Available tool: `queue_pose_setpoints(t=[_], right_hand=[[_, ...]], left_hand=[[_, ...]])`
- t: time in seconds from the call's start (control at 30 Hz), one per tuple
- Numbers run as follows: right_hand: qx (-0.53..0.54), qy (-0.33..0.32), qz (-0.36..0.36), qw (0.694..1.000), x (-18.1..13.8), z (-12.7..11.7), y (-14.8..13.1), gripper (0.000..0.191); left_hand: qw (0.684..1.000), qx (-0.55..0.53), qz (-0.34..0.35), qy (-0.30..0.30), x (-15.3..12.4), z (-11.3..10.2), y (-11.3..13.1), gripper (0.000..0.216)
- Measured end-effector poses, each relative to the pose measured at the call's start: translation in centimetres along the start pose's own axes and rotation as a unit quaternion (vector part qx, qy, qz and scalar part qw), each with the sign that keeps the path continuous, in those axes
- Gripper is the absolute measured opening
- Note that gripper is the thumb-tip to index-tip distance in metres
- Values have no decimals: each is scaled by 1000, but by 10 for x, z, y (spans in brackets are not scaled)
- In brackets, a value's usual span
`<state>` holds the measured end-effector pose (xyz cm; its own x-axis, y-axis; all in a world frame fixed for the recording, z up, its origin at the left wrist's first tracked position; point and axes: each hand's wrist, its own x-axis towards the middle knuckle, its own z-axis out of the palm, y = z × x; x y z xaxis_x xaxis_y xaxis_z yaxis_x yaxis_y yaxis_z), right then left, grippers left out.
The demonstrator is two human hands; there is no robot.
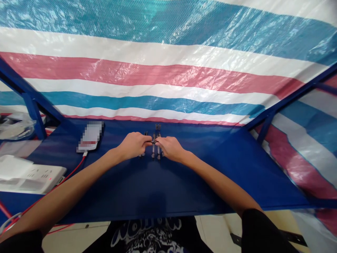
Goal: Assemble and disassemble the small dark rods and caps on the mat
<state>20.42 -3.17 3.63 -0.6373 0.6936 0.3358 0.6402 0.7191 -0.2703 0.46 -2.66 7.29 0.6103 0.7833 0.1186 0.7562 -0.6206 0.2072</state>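
Note:
Over the middle of the blue table [126, 189], my left hand [134, 144] and my right hand [170, 147] meet, fingertips almost touching. Both are closed in a pinch on one small dark part [153, 142], mostly hidden by the fingers; its kind cannot be made out. Beneath and between the hands lie several slim grey-black pieces [153, 151], roughly parallel and pointing away from me. Some of them are partly covered by my fingers. Just beyond the hands sits a short dark piece with two round ends [158, 126].
A phone [91, 137] lies at the left, plugged into a red cable [76, 168]. Nearer me on that side is a white power strip [44, 175] with a red light. Striped plastic sheeting [163, 77] rises behind the table, between blue frame bars [284, 102].

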Motion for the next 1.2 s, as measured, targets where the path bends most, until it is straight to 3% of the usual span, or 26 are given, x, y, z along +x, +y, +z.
queue_pose_setpoints(t=[0.07, 0.13, 0.2, 0.27, 0.33, 0.37, 0.4, 0.43, 0.5, 0.57, 0.63, 0.7, 0.77, 0.87, 1.0, 1.2], right_hand=[[108, -37, 60, 992, 0, -6, -4, 26], [254, -61, 102, 960, 0, -13, -6, 28], [429, -104, 133, 887, 0, -19, -5, 35], [577, -186, 149, 782, 0, -22, -1, 42], [653, -268, 146, 693, 0, -23, 3, 47], [664, -291, 143, 674, 0, -23, 3, 48], [660, -293, 146, 676, 0, -24, 3, 47], [640, -277, 151, 700, 0, -24, 1, 46], [535, -195, 164, 805, 0, -26, -4, 42], [346, -76, 149, 923, 0, -27, -11, 34], [140, 9, 87, 986, 0, -26, -17, 26], [-8, 34, 9, 999, -1, -22, -19, 26], [-90, 22, -39, 995, -1, -17, -19, 31], [-117, -36, -30, 992, -2, -13, -19, 33], [-37, -135, 22, 990, -2, -20, -22, 25], [204, -155, 59, 965, -1, -36, -19, 32]], left_hand=[[997, 63, 30, 37, -3, 1, 0, 24], [989, 105, 76, 74, -5, 0, -1, 23], [975, 139, 133, 110, -8, -2, -1, 21], [958, 171, 185, 140, -11, -5, -1, 19], [944, 191, 221, 151, -13, -8, 0, 19], [943, 192, 228, 148, -13, -8, 0, 20], [947, 185, 224, 138, -13, -8, 0, 20], [955, 170, 208, 124, -12, -8, 0, 21], [980, 119, 139, 84, -8, -6, 0, 24], [997, 42, 53, 27, -4, -6, 0, 29], [998, -57, -9, -32, -1, -8, 0, 33], [985, -153, -39, -76, 0, -12, 1, 35], [974, -201, -48, -95, -1, -16, 2, 35], [988, -127, -31, -81, -5, -18, 4, 31], [998, 38, 47, -14, -8, -14, 5, 26], [977, 118, 162, 68, -12, -11, 1, 21]])
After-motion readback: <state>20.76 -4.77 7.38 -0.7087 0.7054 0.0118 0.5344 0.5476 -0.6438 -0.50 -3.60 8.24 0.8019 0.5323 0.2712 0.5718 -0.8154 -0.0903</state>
